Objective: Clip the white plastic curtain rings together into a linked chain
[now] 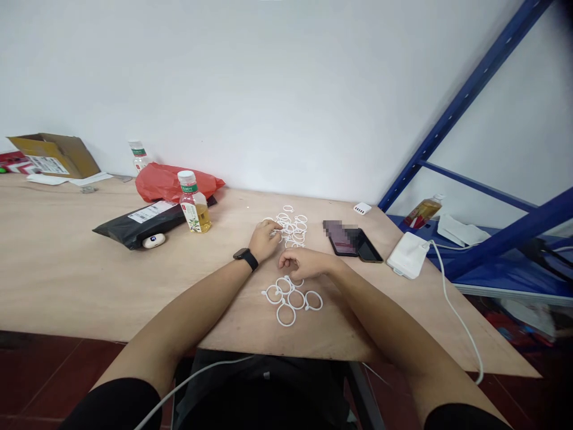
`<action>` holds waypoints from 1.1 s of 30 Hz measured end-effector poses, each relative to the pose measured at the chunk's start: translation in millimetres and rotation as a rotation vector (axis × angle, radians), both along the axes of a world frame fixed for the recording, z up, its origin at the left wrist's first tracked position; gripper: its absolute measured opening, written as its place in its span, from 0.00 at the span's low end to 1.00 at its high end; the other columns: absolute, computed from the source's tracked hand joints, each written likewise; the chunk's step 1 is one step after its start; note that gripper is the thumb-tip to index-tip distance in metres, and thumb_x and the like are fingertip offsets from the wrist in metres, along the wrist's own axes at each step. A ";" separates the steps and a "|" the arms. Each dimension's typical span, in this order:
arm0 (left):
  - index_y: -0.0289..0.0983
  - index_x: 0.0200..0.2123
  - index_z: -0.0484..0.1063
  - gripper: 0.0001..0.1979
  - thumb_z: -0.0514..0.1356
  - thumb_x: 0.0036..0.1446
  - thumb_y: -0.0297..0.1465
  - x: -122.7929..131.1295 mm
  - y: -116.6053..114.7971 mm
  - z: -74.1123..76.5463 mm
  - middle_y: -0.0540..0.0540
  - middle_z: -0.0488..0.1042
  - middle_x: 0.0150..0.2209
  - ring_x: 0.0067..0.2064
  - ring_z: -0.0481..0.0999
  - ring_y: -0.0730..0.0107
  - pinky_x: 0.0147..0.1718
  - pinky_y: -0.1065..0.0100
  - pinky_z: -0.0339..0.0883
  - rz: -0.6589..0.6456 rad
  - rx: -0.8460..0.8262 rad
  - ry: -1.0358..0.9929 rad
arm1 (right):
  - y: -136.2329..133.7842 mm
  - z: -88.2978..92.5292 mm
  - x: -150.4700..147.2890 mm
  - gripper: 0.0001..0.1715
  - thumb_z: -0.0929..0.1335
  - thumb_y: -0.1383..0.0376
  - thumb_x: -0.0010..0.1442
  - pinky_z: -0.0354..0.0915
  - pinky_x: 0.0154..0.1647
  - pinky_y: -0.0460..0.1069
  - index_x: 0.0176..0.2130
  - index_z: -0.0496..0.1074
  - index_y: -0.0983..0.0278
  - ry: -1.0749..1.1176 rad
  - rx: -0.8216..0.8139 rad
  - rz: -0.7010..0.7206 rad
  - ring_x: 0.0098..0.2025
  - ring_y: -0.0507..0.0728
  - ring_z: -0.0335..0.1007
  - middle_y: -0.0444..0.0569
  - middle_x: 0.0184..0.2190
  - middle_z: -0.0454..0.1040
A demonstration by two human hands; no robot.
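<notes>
Several white rings with small knobs lie in a far pile (295,230) at the middle of the wooden table. My left hand (265,240), with a black watch on its wrist, reaches to the left edge of this pile, its fingertips touching the rings; whether it grips one is too small to tell. Nearer to me is a second group of white rings (295,299), spread flat. My right hand (304,263) is between the two groups, just above the near rings, its fingers curled in; anything inside them is hidden.
Two phones (369,245) and a white box with a cable (408,255) are on the right. To the left stand a drink bottle (195,209), a black parcel (138,224), a red bag (163,182) and a small white case (154,240). A blue metal rack (461,101) rises at the right.
</notes>
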State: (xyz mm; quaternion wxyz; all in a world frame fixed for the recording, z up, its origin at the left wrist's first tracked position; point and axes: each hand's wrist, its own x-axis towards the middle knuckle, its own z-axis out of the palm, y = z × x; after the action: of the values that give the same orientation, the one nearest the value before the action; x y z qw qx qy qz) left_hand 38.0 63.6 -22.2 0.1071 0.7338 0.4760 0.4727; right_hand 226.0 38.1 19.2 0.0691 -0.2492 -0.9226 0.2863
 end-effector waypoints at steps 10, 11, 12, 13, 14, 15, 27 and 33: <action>0.37 0.38 0.78 0.11 0.55 0.61 0.30 1.1 -4.0 5.3 0.46 0.79 0.39 0.43 0.76 0.65 0.48 0.63 0.68 -0.034 -0.092 -0.016 | 19.6 -32.7 -14.0 0.01 0.67 0.69 0.54 0.59 0.29 0.44 0.30 0.71 0.63 0.354 0.252 -0.492 0.27 0.50 0.65 0.41 0.25 0.73; 0.37 0.38 0.78 0.11 0.55 0.61 0.30 1.8 -5.3 6.0 0.46 0.80 0.38 0.42 0.77 0.66 0.47 0.64 0.69 -0.060 -0.127 -0.021 | 22.0 -33.2 -12.4 0.01 0.67 0.68 0.54 0.59 0.29 0.45 0.31 0.71 0.62 0.380 0.275 -0.527 0.26 0.51 0.66 0.41 0.25 0.73; 0.38 0.38 0.79 0.12 0.55 0.60 0.31 2.5 -6.6 6.5 0.46 0.80 0.38 0.41 0.77 0.66 0.46 0.65 0.70 -0.088 -0.160 -0.028 | 23.7 -33.2 -10.4 0.02 0.67 0.67 0.55 0.59 0.29 0.45 0.31 0.71 0.62 0.400 0.298 -0.556 0.26 0.51 0.66 0.41 0.26 0.74; 0.38 0.39 0.79 0.12 0.55 0.60 0.31 3.2 -7.8 6.9 0.47 0.81 0.38 0.41 0.78 0.66 0.45 0.65 0.70 -0.119 -0.187 -0.036 | 24.9 -33.1 -8.3 0.02 0.67 0.66 0.56 0.60 0.30 0.45 0.31 0.71 0.62 0.413 0.320 -0.577 0.26 0.51 0.66 0.42 0.26 0.74; 0.38 0.39 0.79 0.12 0.56 0.60 0.31 3.8 -8.9 7.1 0.47 0.81 0.39 0.41 0.78 0.66 0.45 0.66 0.70 -0.153 -0.204 -0.042 | 25.4 -32.9 -6.4 0.03 0.67 0.65 0.56 0.60 0.30 0.46 0.32 0.72 0.61 0.419 0.345 -0.586 0.27 0.51 0.67 0.42 0.26 0.75; 0.39 0.40 0.80 0.12 0.56 0.59 0.31 4.3 -9.6 7.0 0.47 0.81 0.39 0.41 0.79 0.67 0.46 0.66 0.71 -0.186 -0.212 -0.045 | 25.4 -32.8 -4.9 0.03 0.68 0.65 0.56 0.60 0.31 0.46 0.32 0.72 0.61 0.418 0.371 -0.586 0.27 0.52 0.67 0.43 0.27 0.75; 0.35 0.37 0.80 0.13 0.58 0.49 0.24 5.3 -8.9 4.8 0.49 0.80 0.29 0.31 0.77 0.71 0.35 0.71 0.70 -0.160 -0.210 -0.089 | 25.5 -38.8 -5.7 0.05 0.67 0.65 0.58 0.62 0.34 0.47 0.35 0.74 0.62 0.434 0.489 -0.467 0.29 0.53 0.69 0.45 0.27 0.75; 0.35 0.24 0.76 0.10 0.56 0.48 0.20 4.4 -5.6 8.8 0.50 0.78 0.27 0.32 0.75 0.72 0.36 0.71 0.70 -0.146 -0.120 -0.091 | 20.1 -36.9 -8.7 0.06 0.66 0.66 0.60 0.63 0.35 0.47 0.35 0.74 0.61 0.403 0.494 -0.403 0.30 0.53 0.69 0.45 0.29 0.76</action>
State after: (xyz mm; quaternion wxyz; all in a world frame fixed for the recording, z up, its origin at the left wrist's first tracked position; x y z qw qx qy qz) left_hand 42.5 57.9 -13.4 0.2065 0.7366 0.4433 0.4672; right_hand 217.3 58.2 -17.7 0.3623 -0.3401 -0.8642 0.0793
